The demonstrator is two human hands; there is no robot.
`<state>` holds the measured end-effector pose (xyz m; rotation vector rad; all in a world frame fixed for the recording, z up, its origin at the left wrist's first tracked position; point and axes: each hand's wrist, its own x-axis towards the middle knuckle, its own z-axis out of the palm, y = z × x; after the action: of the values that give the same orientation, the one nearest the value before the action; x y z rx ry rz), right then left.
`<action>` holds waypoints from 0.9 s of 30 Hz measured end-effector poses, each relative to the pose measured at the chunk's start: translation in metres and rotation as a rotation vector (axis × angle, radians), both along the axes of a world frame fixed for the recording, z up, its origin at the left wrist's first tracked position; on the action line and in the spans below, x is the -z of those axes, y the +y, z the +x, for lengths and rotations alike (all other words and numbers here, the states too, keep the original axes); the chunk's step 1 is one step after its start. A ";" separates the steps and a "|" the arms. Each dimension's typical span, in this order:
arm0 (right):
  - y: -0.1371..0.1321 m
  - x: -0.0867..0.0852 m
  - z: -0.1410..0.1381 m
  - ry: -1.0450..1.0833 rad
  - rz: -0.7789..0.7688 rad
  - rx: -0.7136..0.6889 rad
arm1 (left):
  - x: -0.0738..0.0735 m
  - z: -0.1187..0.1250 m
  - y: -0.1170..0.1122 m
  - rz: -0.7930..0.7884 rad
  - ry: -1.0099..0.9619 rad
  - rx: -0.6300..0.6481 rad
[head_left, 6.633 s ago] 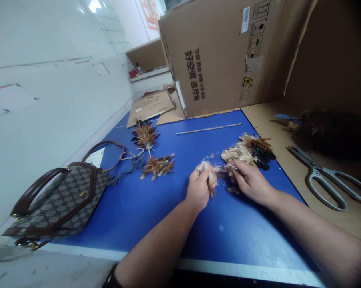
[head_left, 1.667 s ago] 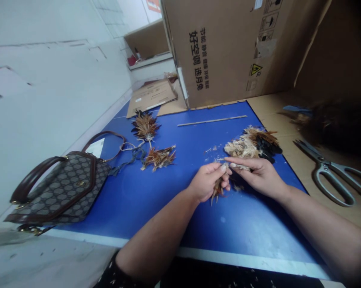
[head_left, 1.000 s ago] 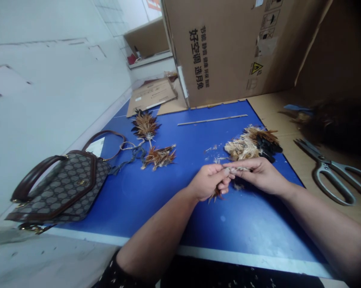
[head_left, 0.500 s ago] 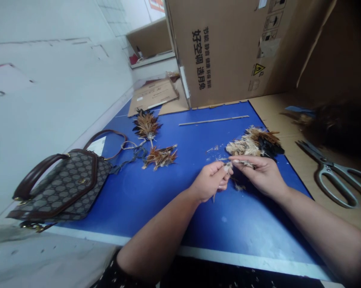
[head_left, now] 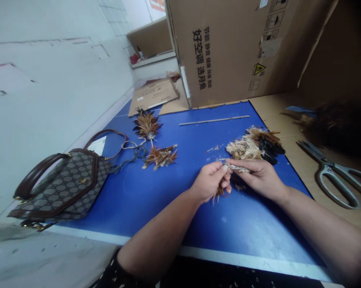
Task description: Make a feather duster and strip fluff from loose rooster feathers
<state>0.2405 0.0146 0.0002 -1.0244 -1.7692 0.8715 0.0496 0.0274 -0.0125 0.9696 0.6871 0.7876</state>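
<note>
My left hand [head_left: 208, 182] is closed around a small bunch of brown feathers [head_left: 218, 195], whose tips poke out below the fingers. My right hand [head_left: 266, 178] pinches pale feathers [head_left: 240, 169] by their quills, its fingertips meeting the left thumb and forefinger. The exact grip point is partly hidden by the fingers. Just behind the right hand lies a pile of cream, brown and black feathers [head_left: 244, 146]. To the left rest a loose brown feather bunch [head_left: 160, 157] and a tied feather tuft [head_left: 147, 125] with cord at its base.
A thin stick [head_left: 214, 120] lies across the blue tabletop [head_left: 156, 200]. Large scissors [head_left: 328, 170] rest on cardboard at the right, near a dark feather heap [head_left: 339, 128]. A patterned handbag [head_left: 75, 182] stands on the left. A big cardboard box [head_left: 228, 52] rises behind.
My right hand has shifted slightly left and closer against the left fingers. More of the brown feathers now show beneath my left hand.
</note>
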 end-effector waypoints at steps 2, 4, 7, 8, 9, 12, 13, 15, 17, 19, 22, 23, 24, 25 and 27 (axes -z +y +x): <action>-0.001 -0.001 0.001 -0.006 0.010 -0.025 | 0.000 0.000 0.001 0.005 0.029 0.012; -0.001 0.000 0.002 -0.012 0.020 -0.001 | 0.000 0.000 0.001 -0.003 0.033 0.009; -0.002 0.001 0.002 -0.007 0.028 0.027 | -0.001 0.000 0.001 -0.015 0.024 -0.002; -0.002 0.002 0.001 -0.005 0.020 0.001 | -0.002 -0.001 0.001 -0.014 0.035 0.004; -0.002 0.003 0.001 -0.006 0.011 -0.029 | -0.002 -0.001 0.001 -0.012 0.051 0.013; -0.001 0.005 0.001 -0.035 0.012 0.025 | -0.003 -0.002 0.003 0.009 0.048 -0.050; 0.000 0.006 0.001 -0.054 0.024 0.092 | -0.004 -0.003 0.005 0.020 0.023 -0.110; 0.001 0.007 0.003 -0.112 0.044 0.183 | -0.006 -0.005 0.009 0.041 -0.036 -0.263; 0.002 0.006 0.004 -0.233 0.042 0.156 | -0.009 -0.008 0.014 0.059 -0.075 -0.412; 0.002 0.004 0.004 -0.431 0.041 0.105 | -0.011 -0.010 0.018 0.068 -0.087 -0.517; 0.000 0.003 0.002 -0.721 0.043 0.111 | -0.011 -0.012 0.021 0.075 -0.076 -0.575; 0.000 0.004 0.001 -0.776 0.041 0.117 | -0.010 -0.011 0.020 0.079 -0.073 -0.580; 0.000 0.005 0.000 -0.802 0.035 0.115 | -0.009 -0.011 0.020 0.082 -0.071 -0.580; 0.000 0.006 0.000 -0.801 0.023 0.109 | -0.008 -0.010 0.020 0.085 -0.069 -0.578; 0.001 0.009 0.000 -0.720 -0.004 0.107 | -0.006 -0.009 0.018 0.090 -0.056 -0.572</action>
<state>0.2402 0.0158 -0.0092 -1.5477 -2.2613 0.4549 0.0405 0.0458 -0.0060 0.8320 0.9014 1.3514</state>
